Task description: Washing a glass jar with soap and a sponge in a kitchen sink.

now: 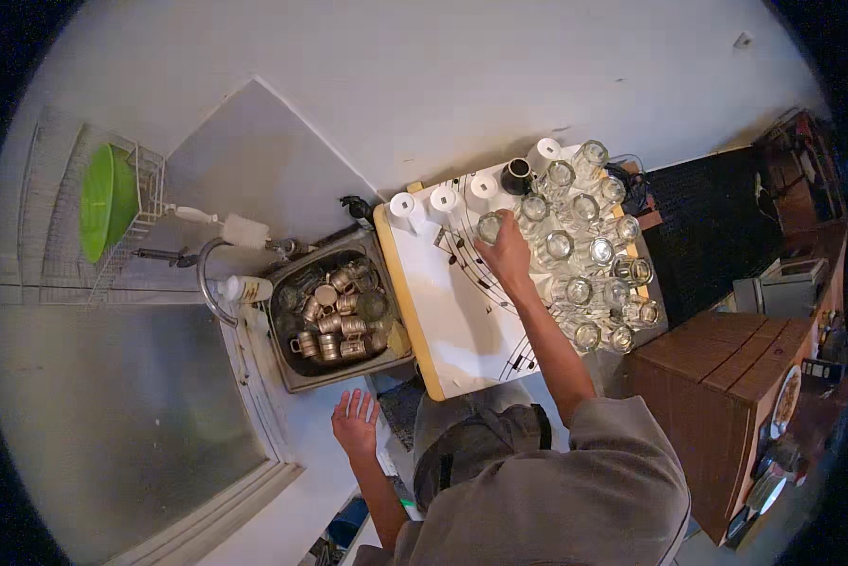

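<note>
My right hand [507, 253] is closed round a glass [489, 226] at the far side of the white table [443, 330], left of a crowd of upturned clear glasses [558, 247]. Behind it a row of white mugs [444, 200] stands along the table's back edge, with a black mug [516, 176] among them. My left hand [356, 424] hangs below the sink's near edge, fingers spread and holding nothing. In the metal sink [296, 382], several small metal mugs [329, 323] lie heaped with some glassware.
A curved tap [207, 283] arches over the sink's left side, beside a white bottle [246, 289]. Up on the left, a wire rack [150, 189] holds a green basin [108, 203]. A brown wooden cabinet [697, 415] stands right of the table. A yellow sponge [400, 340] sits at the sink's rim.
</note>
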`<state>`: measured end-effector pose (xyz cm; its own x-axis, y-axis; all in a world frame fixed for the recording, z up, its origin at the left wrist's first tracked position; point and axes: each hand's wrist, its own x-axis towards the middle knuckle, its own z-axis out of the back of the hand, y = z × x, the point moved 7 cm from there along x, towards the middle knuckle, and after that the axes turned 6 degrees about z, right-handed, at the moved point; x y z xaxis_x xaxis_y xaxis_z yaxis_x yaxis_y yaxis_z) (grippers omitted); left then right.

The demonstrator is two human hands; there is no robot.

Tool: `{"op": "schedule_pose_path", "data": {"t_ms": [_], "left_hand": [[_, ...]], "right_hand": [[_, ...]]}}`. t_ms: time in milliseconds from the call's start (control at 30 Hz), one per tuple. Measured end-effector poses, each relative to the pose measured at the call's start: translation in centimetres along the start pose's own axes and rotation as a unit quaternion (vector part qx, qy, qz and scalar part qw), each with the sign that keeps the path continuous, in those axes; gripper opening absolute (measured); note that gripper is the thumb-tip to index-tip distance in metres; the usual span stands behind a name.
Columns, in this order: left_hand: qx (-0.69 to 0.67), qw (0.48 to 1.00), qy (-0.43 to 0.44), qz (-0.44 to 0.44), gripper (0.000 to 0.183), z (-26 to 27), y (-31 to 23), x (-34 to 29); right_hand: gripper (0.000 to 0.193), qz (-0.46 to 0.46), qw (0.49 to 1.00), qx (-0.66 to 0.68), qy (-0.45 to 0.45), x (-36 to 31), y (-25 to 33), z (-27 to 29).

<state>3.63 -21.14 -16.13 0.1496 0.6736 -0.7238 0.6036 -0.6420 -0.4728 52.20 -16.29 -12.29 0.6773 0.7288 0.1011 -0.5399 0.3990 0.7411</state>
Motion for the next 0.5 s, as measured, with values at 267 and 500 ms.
{"op": "schedule_pose_path", "data": {"t_ms": [267, 500], "left_hand": [[-0.004, 0.999, 0.027, -0.029, 0.052, -0.9, -0.3, 0.2], [-0.026, 0.997, 0.049, -0.057, 0.05, -1.8, -0.9, 1.6]], "right_hand": [[0.076, 0.053, 0.996, -0.071, 0.006, -0.1, 1.7, 1.9], [0.07, 0.108, 0.977, -0.181, 0.021, -1.5, 4.2, 1.3]]}}
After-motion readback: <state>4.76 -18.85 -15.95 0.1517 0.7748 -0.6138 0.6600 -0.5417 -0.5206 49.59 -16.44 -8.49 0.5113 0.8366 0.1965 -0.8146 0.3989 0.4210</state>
